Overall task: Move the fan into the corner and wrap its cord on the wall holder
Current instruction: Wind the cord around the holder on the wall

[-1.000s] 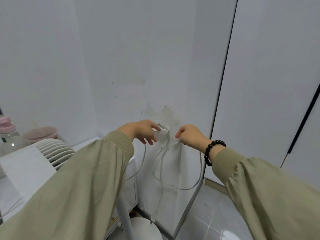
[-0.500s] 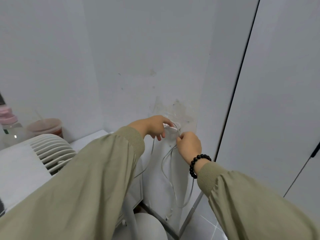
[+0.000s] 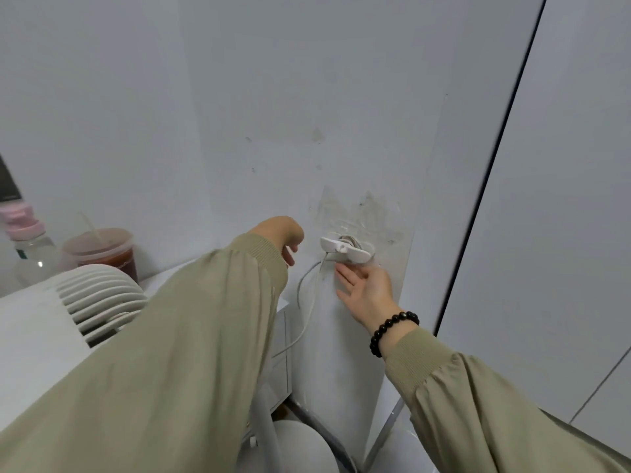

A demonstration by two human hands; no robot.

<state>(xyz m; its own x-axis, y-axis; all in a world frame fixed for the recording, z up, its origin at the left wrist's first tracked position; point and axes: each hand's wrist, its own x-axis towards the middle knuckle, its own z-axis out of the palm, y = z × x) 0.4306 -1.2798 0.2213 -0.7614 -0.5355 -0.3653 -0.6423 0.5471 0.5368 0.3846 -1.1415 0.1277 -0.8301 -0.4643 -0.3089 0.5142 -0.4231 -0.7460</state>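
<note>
Thin white cord is coiled on the white plastic wall holder, and a slack loop hangs just below-left of the holder. Right hand is open, palm out, with its fingertips touching the holder's underside. Left hand is just left of the holder; its fingers are mostly hidden, so we cannot tell its grip. White slatted fan sits well left of the holder. Risk, in our judgement: the slack's weight could drag coils off the holder once they are unsupported.

The wall holder is smooth white plastic on a matt, scuffed wall. The cord is smooth, the fan grille ribbed matt plastic, the sleeves soft cloth, and the bracelet beads glossy.
</note>
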